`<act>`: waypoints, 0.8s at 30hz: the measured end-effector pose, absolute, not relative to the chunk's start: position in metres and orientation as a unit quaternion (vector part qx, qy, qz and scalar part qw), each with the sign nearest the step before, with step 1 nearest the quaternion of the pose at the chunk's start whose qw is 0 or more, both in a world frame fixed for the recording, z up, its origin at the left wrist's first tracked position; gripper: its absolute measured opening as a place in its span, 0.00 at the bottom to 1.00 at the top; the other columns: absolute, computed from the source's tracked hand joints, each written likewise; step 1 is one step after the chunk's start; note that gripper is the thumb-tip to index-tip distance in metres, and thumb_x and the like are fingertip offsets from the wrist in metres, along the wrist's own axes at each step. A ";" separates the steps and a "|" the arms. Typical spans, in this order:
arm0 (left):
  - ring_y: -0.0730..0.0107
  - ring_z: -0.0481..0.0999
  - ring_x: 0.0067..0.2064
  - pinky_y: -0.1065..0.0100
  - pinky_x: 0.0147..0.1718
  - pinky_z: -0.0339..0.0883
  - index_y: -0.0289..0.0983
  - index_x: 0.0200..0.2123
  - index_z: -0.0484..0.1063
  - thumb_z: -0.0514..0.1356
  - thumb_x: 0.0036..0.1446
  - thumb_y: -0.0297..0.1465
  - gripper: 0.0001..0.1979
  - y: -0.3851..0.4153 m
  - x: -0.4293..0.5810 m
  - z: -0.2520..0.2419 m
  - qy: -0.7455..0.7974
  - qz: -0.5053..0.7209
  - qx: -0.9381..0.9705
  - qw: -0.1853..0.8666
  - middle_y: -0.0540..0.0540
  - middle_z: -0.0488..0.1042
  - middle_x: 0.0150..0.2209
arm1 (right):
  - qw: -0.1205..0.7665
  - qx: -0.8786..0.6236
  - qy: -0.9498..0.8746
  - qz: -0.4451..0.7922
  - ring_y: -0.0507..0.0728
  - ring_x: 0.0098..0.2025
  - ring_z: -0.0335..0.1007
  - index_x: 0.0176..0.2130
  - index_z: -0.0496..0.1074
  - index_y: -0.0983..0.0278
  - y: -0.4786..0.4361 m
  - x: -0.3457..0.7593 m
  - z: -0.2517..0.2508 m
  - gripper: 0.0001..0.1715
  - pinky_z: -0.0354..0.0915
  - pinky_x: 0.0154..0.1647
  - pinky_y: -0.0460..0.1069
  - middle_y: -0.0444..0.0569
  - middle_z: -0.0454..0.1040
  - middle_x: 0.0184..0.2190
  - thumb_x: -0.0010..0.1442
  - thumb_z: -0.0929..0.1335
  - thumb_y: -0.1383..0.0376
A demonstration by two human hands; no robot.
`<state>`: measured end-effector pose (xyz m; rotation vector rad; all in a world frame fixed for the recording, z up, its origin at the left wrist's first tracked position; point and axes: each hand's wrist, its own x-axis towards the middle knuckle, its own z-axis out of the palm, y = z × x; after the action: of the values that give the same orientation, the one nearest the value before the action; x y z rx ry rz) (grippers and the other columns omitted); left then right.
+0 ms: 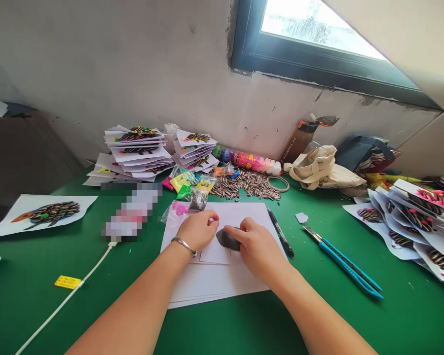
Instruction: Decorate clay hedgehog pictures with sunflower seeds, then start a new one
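A flattened piece of black modelling clay (228, 240) lies on a small white sheet (212, 254), on top of larger white paper (222, 286). My right hand (257, 246) presses the clay with its stretched index finger; the other fingers are curled and partly hidden. Just left of the clay, my left hand (198, 230) has its fingers bent in and closed, and whatever they may hold is hidden. A metal bangle (184, 245) circles the left wrist. Close to the right edge of the paper lies a black pen (281, 232).
Behind the paper are sunflower seeds (251, 183), a tape ring (278, 184) and bagged coloured clay (185, 181). A blue utility knife (346, 264) rests at right. Stacked seed pictures (140, 153) stand at back left, more (410, 222) at right. A white cable (66, 301) crosses the left side.
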<state>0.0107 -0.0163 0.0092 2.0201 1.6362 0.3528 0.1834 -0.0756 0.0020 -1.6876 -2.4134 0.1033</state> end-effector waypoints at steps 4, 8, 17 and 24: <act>0.63 0.75 0.34 0.68 0.30 0.63 0.43 0.37 0.74 0.52 0.53 0.36 0.12 -0.016 0.011 0.009 0.604 0.129 0.744 0.254 0.49 0.78 0.31 | 0.074 -0.565 -0.821 0.029 0.52 0.29 0.57 0.50 0.69 0.51 -0.074 0.181 0.002 0.32 0.49 0.31 0.47 0.46 0.62 0.31 0.51 0.61 0.78; 0.63 0.74 0.33 0.67 0.29 0.62 0.44 0.36 0.74 0.52 0.53 0.36 0.11 -0.015 0.011 0.009 0.605 0.129 0.744 0.255 0.51 0.77 0.30 | 0.100 -0.571 -0.813 0.055 0.52 0.31 0.59 0.51 0.67 0.51 -0.074 0.187 0.007 0.36 0.50 0.31 0.45 0.47 0.63 0.34 0.50 0.59 0.80; 0.63 0.74 0.33 0.68 0.29 0.61 0.44 0.36 0.73 0.52 0.53 0.37 0.12 -0.015 0.011 0.006 0.604 0.131 0.745 0.251 0.51 0.77 0.30 | 0.066 -0.586 -0.806 0.035 0.53 0.31 0.58 0.49 0.70 0.51 -0.073 0.193 -0.001 0.33 0.49 0.31 0.47 0.47 0.63 0.32 0.49 0.60 0.78; 0.64 0.74 0.33 0.68 0.29 0.61 0.44 0.36 0.74 0.52 0.53 0.36 0.12 -0.015 0.012 0.008 0.603 0.129 0.746 0.252 0.50 0.77 0.30 | 0.105 -0.575 -0.810 0.043 0.52 0.31 0.58 0.51 0.67 0.50 -0.075 0.191 0.002 0.37 0.50 0.32 0.45 0.46 0.63 0.32 0.49 0.59 0.80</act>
<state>0.0116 -0.0153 0.0082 2.0281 1.6401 0.3497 0.1908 -0.0747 0.0022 -1.6941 -2.3889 0.1261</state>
